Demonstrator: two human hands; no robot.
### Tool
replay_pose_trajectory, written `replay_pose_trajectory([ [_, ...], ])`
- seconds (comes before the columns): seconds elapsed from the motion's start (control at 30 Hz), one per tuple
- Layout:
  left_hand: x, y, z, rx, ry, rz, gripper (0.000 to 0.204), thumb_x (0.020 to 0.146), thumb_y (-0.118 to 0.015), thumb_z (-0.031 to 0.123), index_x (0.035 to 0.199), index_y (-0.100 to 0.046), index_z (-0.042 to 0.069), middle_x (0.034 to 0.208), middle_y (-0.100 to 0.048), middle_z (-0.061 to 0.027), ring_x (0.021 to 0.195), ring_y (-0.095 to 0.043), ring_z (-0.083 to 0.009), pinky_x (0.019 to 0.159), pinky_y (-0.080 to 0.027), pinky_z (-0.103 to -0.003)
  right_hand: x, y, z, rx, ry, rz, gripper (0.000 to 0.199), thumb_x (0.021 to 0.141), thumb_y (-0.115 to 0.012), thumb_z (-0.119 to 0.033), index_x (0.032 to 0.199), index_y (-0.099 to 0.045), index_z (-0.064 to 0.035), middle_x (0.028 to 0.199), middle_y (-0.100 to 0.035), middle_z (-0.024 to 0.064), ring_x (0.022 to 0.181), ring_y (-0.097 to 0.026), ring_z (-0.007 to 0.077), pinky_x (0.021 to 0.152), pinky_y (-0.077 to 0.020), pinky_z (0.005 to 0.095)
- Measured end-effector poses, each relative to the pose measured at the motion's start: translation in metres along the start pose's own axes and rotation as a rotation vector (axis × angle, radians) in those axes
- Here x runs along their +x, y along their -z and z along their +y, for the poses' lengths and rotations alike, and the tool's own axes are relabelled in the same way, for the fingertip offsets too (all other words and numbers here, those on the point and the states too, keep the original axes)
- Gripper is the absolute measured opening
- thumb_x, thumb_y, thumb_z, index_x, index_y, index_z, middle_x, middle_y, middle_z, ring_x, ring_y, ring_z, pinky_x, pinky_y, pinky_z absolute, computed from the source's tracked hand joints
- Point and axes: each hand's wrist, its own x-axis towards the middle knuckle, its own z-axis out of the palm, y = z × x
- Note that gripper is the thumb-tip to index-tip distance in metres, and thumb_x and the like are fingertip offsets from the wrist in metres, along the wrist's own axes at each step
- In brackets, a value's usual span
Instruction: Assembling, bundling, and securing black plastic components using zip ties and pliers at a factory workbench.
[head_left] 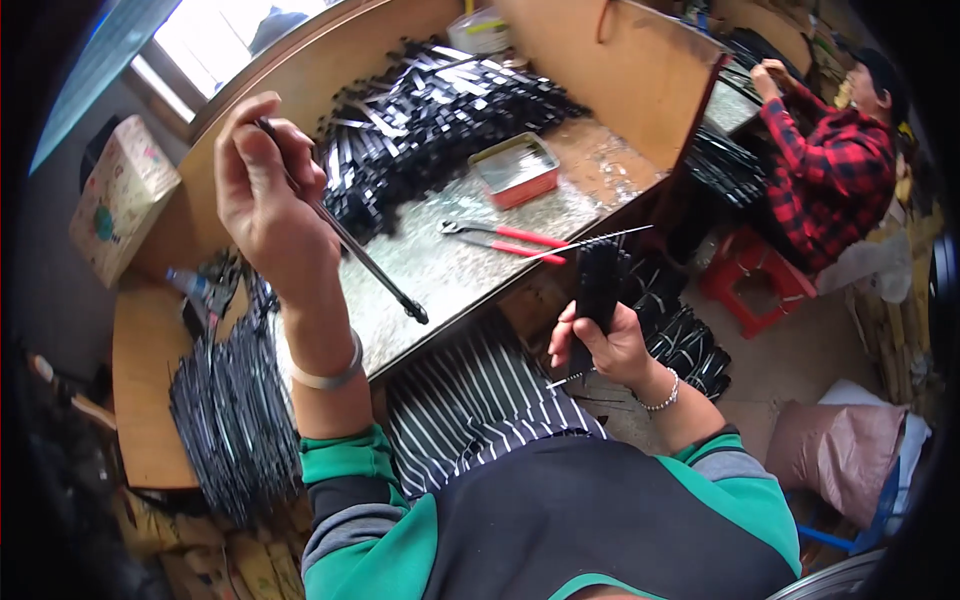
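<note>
My left hand [268, 195] is raised above the bench's left side, its fingers closed round a slim dark metal rod [365, 262]. The rod slants down to the right and ends in a black knob-like tip. Lower and to the right, my right hand [612, 348] grips a compact bundle of black strips [598, 285] in front of the bench edge. A thin wire [610, 238] sticks out sideways at the top of this bundle, and another wire end shows below it. Nearest on the bench lie pliers [505, 240] with red handles.
A large heap of shiny black strips [420, 120] covers the bench's back. Beside it sits a red tin [515, 172]. Long dark rods [235, 420] hang in a bundle at left. Tied black bundles [685, 340], a red stool [755, 275] and a seated co-worker [835, 170] are at right.
</note>
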Motion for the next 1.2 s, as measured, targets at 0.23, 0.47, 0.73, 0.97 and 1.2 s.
replay_pose_trajectory([
  [0.23,-0.029,0.050,0.019,0.001,0.142,-0.035,0.038,0.094,-0.047,0.027,0.124,-0.046,0.004,0.073,-0.048,-0.0009,0.054,-0.040,-0.0032,0.043,-0.031,-0.015,0.044,-0.052,0.016,0.105,-0.029,-0.211,0.023,0.092,-0.050,-0.017,0.102,-0.052,0.0031,0.077,-0.062,0.0134,0.067,-0.062,0.0179,0.061,-0.0525,0.0290],
  [0.47,-0.098,0.082,0.029,-0.375,0.550,0.036,0.038,0.092,-0.050,0.015,0.127,-0.042,0.002,0.105,-0.060,-0.0144,0.096,-0.061,-0.0231,0.071,-0.055,-0.029,0.062,-0.095,0.031,0.160,-0.043,-0.297,0.024,0.092,-0.049,-0.018,0.103,-0.051,0.0034,0.076,-0.061,0.0139,0.067,-0.061,0.0183,0.060,-0.0530,0.0289],
  [0.73,-0.118,0.097,0.015,-0.441,0.564,0.117,0.043,0.090,-0.054,0.017,0.128,-0.041,0.002,0.105,-0.060,-0.0166,0.095,-0.062,-0.0249,0.075,-0.055,-0.030,0.070,-0.114,0.042,0.092,-0.173,-0.368,0.024,0.092,-0.050,-0.019,0.100,-0.052,0.0036,0.078,-0.061,0.0134,0.067,-0.061,0.0175,0.059,-0.0526,0.0282],
  [0.97,-0.121,0.098,0.013,-0.546,0.626,0.222,0.043,0.093,-0.048,0.019,0.131,-0.036,0.003,0.106,-0.059,-0.0181,0.094,-0.062,-0.0251,0.077,-0.054,-0.033,0.073,-0.121,0.046,0.145,-0.191,-0.311,0.030,0.092,-0.050,-0.027,0.097,-0.052,0.0026,0.078,-0.057,0.0101,0.063,-0.058,0.0140,0.055,-0.0523,0.0271],
  [1.2,-0.125,0.096,0.009,-0.583,0.579,0.227,0.043,0.093,-0.047,0.016,0.131,-0.032,0.003,0.104,-0.060,-0.0183,0.092,-0.062,-0.0221,0.077,-0.053,-0.032,0.081,-0.138,0.049,0.153,-0.255,-0.315,0.032,0.090,-0.053,-0.031,0.096,-0.052,0.0011,0.075,-0.055,0.0061,0.060,-0.057,0.0115,0.051,-0.0517,0.0256],
])
